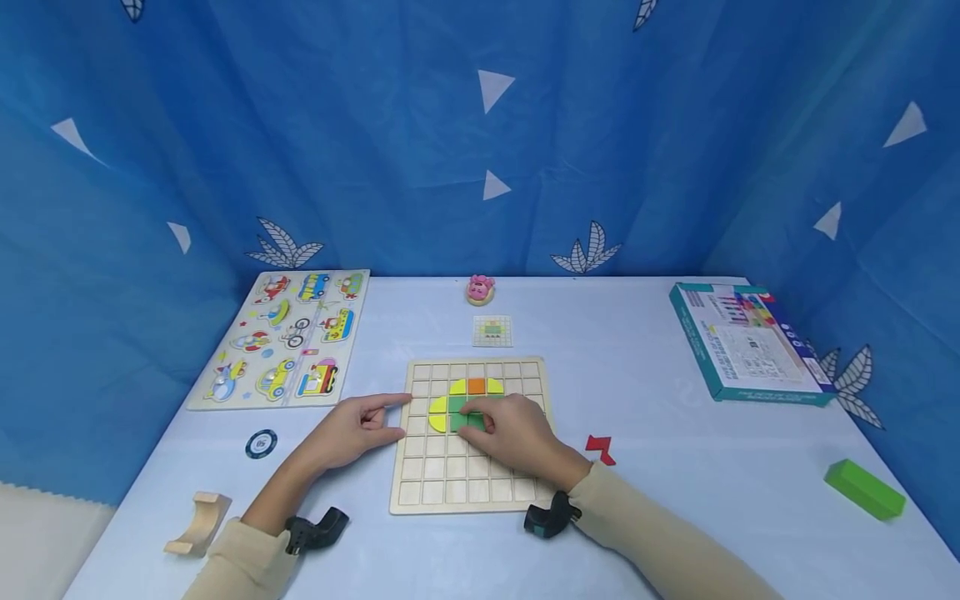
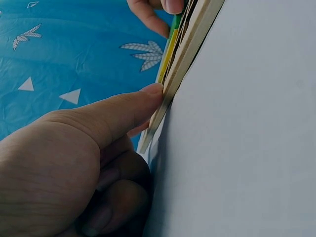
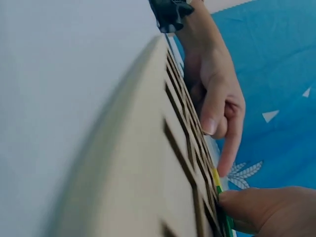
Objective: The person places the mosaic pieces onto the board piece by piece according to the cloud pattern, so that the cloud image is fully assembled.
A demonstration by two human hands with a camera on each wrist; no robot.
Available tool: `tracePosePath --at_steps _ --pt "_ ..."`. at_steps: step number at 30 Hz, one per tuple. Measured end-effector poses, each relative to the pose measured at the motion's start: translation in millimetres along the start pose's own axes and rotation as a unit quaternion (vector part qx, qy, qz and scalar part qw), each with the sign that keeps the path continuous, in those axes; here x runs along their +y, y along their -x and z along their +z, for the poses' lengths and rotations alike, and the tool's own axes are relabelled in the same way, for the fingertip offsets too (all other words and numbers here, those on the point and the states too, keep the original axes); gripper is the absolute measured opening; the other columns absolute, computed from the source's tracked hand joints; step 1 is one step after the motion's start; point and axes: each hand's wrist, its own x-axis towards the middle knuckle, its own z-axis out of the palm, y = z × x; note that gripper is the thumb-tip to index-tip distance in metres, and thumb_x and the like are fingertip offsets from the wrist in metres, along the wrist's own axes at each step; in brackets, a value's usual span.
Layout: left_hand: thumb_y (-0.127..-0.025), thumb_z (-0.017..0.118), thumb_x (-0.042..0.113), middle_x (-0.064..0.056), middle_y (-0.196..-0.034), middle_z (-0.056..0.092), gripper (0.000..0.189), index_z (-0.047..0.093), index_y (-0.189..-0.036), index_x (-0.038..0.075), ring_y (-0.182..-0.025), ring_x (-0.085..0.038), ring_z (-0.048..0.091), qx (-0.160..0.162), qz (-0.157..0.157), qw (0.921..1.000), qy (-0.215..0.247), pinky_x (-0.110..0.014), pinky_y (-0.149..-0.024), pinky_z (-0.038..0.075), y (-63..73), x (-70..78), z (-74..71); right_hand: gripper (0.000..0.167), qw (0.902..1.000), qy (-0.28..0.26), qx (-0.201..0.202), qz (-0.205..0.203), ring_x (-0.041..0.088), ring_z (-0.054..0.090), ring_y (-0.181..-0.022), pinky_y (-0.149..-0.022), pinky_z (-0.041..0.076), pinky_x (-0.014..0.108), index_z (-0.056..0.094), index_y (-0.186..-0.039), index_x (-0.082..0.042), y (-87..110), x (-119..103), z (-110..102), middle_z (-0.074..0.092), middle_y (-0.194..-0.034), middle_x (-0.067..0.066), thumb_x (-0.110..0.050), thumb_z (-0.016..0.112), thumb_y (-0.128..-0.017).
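Note:
A wooden grid board [image 1: 437, 492] lies in the middle of the table with coloured pieces set in its cells. Yellow curved pieces [image 1: 437, 422], an orange square [image 1: 476, 386] and green pieces [image 1: 457, 422] form a patch on its upper half. My left hand [image 1: 348, 429] touches the board's left edge with thumb and forefinger stretched out, the other fingers folded in. Over the green pieces, my right hand [image 1: 517, 429] pinches one between thumb and forefinger; it hides part of the patch. The right wrist view shows the right thumb [image 3: 247, 202] against a green edge.
A small pattern card [image 1: 492, 331] and a pink toy [image 1: 480, 289] stand behind the board. At left are a vehicle puzzle [image 1: 247, 367], a round chip [image 1: 261, 444] and a curved wooden block [image 1: 200, 525]. At right are a red zigzag piece [image 1: 601, 448], a box [image 1: 753, 342] and a green block [image 1: 865, 489].

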Motion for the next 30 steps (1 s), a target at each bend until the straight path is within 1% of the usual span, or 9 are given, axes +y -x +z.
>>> tracePosePath --at_steps 3,7,11,14,17,21,24,27,30 --pt "-0.09 0.08 0.032 0.004 -0.06 0.042 0.051 0.066 -0.137 0.02 -0.055 -0.012 0.039 0.001 0.0 1.0 -0.003 -0.03 -0.059 0.035 0.9 0.5 -1.3 0.025 0.9999 0.009 0.008 -0.009 0.0 0.038 -0.048 -0.047 0.028 0.022 0.078 -0.112 -0.025 -0.4 -2.0 2.3 0.04 -0.054 -0.016 -0.039 0.077 -0.091" --pt "-0.09 0.08 0.031 0.004 -0.06 0.042 0.051 0.066 -0.137 0.019 -0.055 -0.012 0.039 0.001 0.003 1.0 -0.004 -0.03 -0.058 0.034 1.1 0.8 -2.2 0.025 0.9999 0.009 0.011 -0.008 0.0 0.038 -0.048 -0.047 0.028 0.022 0.078 -0.113 -0.026 -0.6 -3.1 2.6 0.04 -0.054 -0.016 -0.039 0.077 -0.091" --pt "-0.09 0.08 0.03 0.004 -0.06 0.042 0.051 0.066 -0.137 0.02 -0.055 -0.012 0.039 0.001 0.005 1.0 0.0 -0.029 -0.058 0.034 0.6 -0.7 -1.1 0.024 0.9996 -0.027 0.001 -0.002 0.0 0.033 -0.047 -0.049 0.027 0.021 0.077 -0.115 -0.026 2.5 1.2 -3.4 0.035 -0.052 -0.016 -0.035 0.075 -0.094" --pt "-0.09 0.08 0.029 0.004 -0.061 0.042 0.051 0.065 -0.138 0.02 -0.055 -0.012 0.039 -0.001 0.006 1.0 0.0 -0.029 -0.059 0.035 -0.2 -1.3 -0.5 0.023 0.9979 -0.065 0.005 0.005 0.0 0.027 -0.048 -0.051 0.026 0.022 0.077 -0.117 -0.022 10.0 9.4 -13.2 0.03 -0.052 -0.016 -0.03 0.073 -0.096" --pt "-0.09 0.08 0.029 0.004 -0.06 0.043 0.051 0.065 -0.138 0.019 -0.056 -0.012 0.04 -0.001 0.007 1.0 -0.001 -0.029 -0.06 0.036 -0.7 -0.5 -0.8 0.02 0.9965 -0.078 0.018 0.024 0.0 0.024 -0.049 -0.052 0.026 0.021 0.078 -0.114 -0.02 23.8 20.3 -25.2 0.028 -0.053 -0.016 -0.025 0.075 -0.095" --pt "-0.089 0.081 0.028 0.003 -0.06 0.042 0.051 0.066 -0.137 0.018 -0.056 -0.013 0.04 0.001 0.013 0.9999 -0.001 -0.03 -0.059 0.036 -1.6 1.5 -2.3 0.016 0.9946 -0.071 0.034 0.067 0.0 0.028 -0.048 -0.051 0.028 0.022 0.079 -0.109 -0.019 49.2 36.5 -46.2 0.031 -0.053 -0.017 -0.021 0.077 -0.093" --pt "-0.089 0.081 0.028 0.004 -0.06 0.041 0.051 0.066 -0.136 0.018 -0.056 -0.013 0.039 0.002 0.014 0.9999 0.0 -0.03 -0.059 0.035 -2.0 1.7 -2.8 0.016 0.9921 -0.055 0.052 0.1 0.003 0.034 -0.046 -0.048 0.031 0.024 0.079 -0.108 -0.017 69.6 50.3 -64.7 0.034 -0.053 -0.015 -0.018 0.078 -0.092" --pt "-0.089 0.081 0.028 0.004 -0.06 0.041 0.051 0.066 -0.136 0.018 -0.056 -0.011 0.038 0.003 0.015 0.9999 0.0 -0.029 -0.058 0.034 -1.2 0.7 -2.1 0.018 0.9885 -0.02 0.074 0.13 0.007 0.037 -0.045 -0.046 0.033 0.026 0.078 -0.108 -0.016 89.4 66.9 -80.8 0.035 -0.053 -0.012 -0.017 0.08 -0.09" --pt "-0.089 0.08 0.028 0.004 -0.06 0.041 0.051 0.066 -0.137 0.018 -0.055 -0.011 0.037 0.002 0.016 0.9999 0.003 -0.029 -0.057 0.034 -0.1 -0.2 -0.5 0.019 0.9834 0.008 0.075 0.165 0.01 0.038 -0.045 -0.046 0.032 0.027 0.078 -0.108 -0.016 107.1 81.4 -93.2 0.035 -0.053 -0.009 -0.017 0.081 -0.089"
